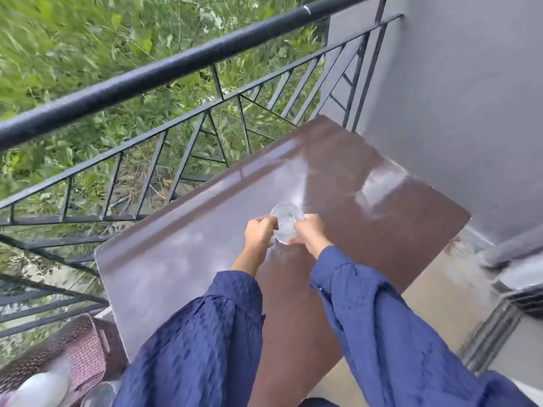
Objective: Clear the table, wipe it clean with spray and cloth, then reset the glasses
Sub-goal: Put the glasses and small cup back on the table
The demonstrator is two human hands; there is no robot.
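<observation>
Both hands are meeting over the middle of the brown desk point(205, 230), gripping one clear glass point(286, 223) between them. The left hand point(260, 232) is curling its fingers around the glass's left side, and the right hand point(310, 230) is closing on its right side, thumb near the rim. The glass is sitting low between the hands, though whether it is touching the desk is impossible to tell. Blue sleeves point(382, 318) are trailing back from both wrists. Beyond the hands, a black railing point(176, 71) is edging the balcony.
</observation>
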